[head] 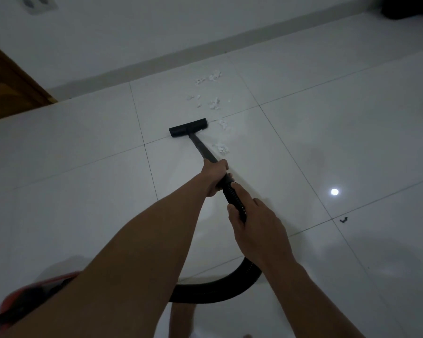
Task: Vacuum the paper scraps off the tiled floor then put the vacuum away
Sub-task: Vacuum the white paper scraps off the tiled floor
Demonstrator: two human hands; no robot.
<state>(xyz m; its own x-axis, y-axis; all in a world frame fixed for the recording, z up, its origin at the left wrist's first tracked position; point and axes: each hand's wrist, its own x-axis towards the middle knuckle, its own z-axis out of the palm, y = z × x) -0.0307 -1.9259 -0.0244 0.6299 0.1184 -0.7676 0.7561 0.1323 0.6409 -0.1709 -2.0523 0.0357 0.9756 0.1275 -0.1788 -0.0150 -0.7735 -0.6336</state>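
Note:
A black vacuum floor head (188, 127) rests flat on the white tiled floor (83, 179), on a thin black wand (202, 147). My left hand (215, 175) grips the wand's lower end. My right hand (252, 223) holds the ribbed black hose (233, 196) just behind it. The hose curves back under my arms (217, 289) to the red vacuum body (29, 298) at the bottom left. White paper scraps (215, 103) lie scattered beyond and to the right of the head, with more scraps (221, 148) beside the wand.
A white wall with a skirting board (156, 62) runs behind the scraps. A brown wooden door (7, 91) stands at the left. A small dark bit (344, 219) lies on the tiles at the right. A dark object (410, 7) fills the top right corner.

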